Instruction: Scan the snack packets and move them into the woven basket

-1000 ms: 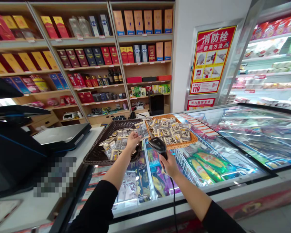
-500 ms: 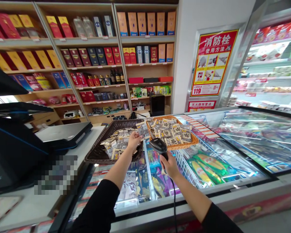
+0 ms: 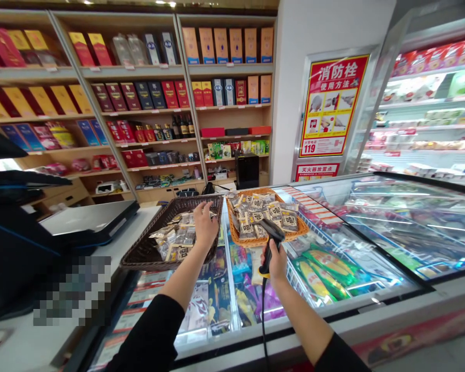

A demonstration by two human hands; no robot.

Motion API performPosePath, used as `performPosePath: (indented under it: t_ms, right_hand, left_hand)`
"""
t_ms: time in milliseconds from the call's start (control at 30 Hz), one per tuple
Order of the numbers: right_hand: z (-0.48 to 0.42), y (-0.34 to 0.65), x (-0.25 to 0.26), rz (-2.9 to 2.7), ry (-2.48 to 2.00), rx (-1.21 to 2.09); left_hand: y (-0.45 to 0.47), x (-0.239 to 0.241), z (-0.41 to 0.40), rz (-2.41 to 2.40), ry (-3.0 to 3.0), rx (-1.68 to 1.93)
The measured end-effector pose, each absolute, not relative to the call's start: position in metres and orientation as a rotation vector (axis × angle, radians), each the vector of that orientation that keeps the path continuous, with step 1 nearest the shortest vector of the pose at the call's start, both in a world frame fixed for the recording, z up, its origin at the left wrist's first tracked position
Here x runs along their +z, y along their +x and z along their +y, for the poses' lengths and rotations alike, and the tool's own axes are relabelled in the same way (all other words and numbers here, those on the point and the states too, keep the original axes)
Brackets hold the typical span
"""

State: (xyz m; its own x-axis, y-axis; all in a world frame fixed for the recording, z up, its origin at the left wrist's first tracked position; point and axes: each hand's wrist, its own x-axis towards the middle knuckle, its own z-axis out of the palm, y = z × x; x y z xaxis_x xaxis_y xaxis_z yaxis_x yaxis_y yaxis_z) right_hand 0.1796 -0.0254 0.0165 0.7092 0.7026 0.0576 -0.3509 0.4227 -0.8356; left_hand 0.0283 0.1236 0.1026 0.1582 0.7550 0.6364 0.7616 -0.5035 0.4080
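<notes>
1. Barcode scanner (image 3: pixel 270 238): gripped by the right hand (image 3: pixel 276 262) by its handle. Long axis runs from the hand at 6 o'clock up to the head at 12 o'clock, tilted slightly toward 11. The head faces the orange basket (image 3: pixel 299 231) of snack packets (image 3: pixel 270 211), just beyond it.
2. Right hand grip: fingers wrapped and pressed together around the handle. A black cable (image 3: pixel 263 320) drops from the handle base toward 6 o'clock.
3. Left hand (image 3: pixel 203 223): placed over the dark woven basket (image 3: pixel 147 250), palm down, fingers curled onto the packets (image 3: pixel 178 238) inside. Whether a packet is pinched cannot be told.
4. Location: both baskets sit on the glass lid of the freezer (image 3: pixel 372 297), side by side, the dark basket at 9 o'clock of the orange one.
5. Edges and open room: the dark basket's near rim overhangs the counter (image 3: pixel 112 243) edge at 8 o'clock. Bare glass lies at 3 o'clock of the scanner. Shelving (image 3: pixel 155 103) stands well apart at 12 o'clock.
6. Change from earlier frames: the left hand previously held a packet raised between the baskets in front of the scanner; it is now lowered into the dark basket. The scanner head has swung from 11 o'clock toward upright.
</notes>
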Motion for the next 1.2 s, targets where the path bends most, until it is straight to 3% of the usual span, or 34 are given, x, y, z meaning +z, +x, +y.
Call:
performPosePath:
  t_ms: [200,400,567,833,1200]
  right_hand:
    - [-0.02,0.187,0.013,-0.383,-0.913,0.635]
    - [-0.014,0.195,0.003,-0.378,-0.878,0.647]
    - [-0.016,0.195,0.006,-0.386,-0.86,0.658]
    - [-0.028,0.175,0.012,-0.702,-0.972,0.585]
    - [-0.045,0.17,0.019,-1.29,-1.347,0.405]
  left_hand:
    - [0.111,0.104,0.125,-1.028,-3.003,-0.649]
    - [0.153,0.095,0.121,-1.145,-2.95,-0.305]
    - [0.135,0.109,0.137,-1.301,-2.964,-0.658]
    - [0.064,0.113,0.157,-1.7,-3.162,-1.972]
    - [0.021,0.074,0.149,-1.528,-2.783,-1.891]
